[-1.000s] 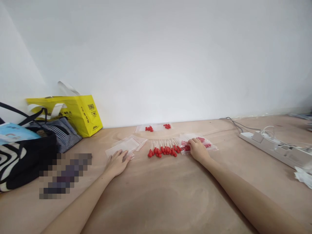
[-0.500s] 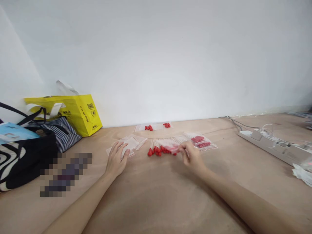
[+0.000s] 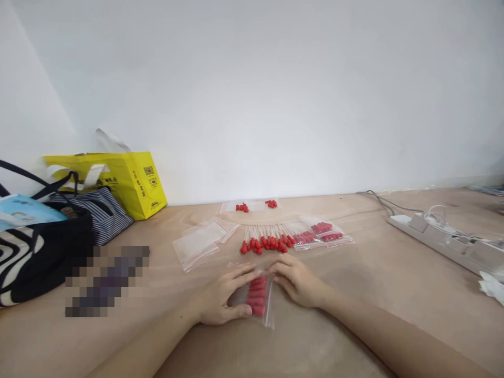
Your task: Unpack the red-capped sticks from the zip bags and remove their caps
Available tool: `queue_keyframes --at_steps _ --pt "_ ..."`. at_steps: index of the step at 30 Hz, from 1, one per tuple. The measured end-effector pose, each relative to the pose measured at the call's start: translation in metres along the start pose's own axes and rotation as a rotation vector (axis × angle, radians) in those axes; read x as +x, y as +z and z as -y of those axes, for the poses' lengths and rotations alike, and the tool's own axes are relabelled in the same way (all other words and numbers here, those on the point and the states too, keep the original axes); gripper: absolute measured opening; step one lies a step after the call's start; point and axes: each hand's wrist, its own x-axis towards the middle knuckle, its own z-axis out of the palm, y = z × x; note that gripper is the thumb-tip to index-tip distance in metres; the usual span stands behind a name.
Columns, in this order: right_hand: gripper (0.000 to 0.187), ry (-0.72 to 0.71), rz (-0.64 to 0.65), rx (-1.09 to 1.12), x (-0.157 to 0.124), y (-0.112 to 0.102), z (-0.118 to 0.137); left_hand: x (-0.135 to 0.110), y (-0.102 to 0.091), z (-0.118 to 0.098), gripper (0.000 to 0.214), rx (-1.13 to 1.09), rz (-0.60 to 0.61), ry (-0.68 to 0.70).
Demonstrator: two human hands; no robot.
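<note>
A clear zip bag (image 3: 268, 310) with a row of red-tipped sticks (image 3: 257, 295) in it lies in front of me. My left hand (image 3: 224, 296) grips its left side, thumb at the near edge and fingers at the far edge. At the far corner by the zip strip, my right hand (image 3: 297, 278) has its fingertips pinched on the bag. Just beyond the hands, loose red-headed sticks (image 3: 260, 244) form a fanned row. Flat bags (image 3: 199, 241) with nothing visible inside overlap at the left. Filled zip bags (image 3: 326, 231) lie at the right end of the row.
Another bag with red-tipped sticks (image 3: 242, 208) lies near the wall. A yellow bag (image 3: 134, 184), a striped pouch (image 3: 104, 215) and a black bag (image 3: 51, 262) stand at left, beside a blurred-out item (image 3: 108, 281). A power strip (image 3: 433, 236) with cables lies at right.
My left hand has left the flat bags and come to the middle. My right hand has moved nearer from the stick row; both now hold the filled bag in front of me.
</note>
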Motion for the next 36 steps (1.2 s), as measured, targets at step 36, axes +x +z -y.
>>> queue_keyframes --at_steps 36 --pt "0.017 0.729 0.004 0.174 0.007 0.013 0.02 0.016 0.012 -0.016 0.03 0.142 -0.248 -0.147"
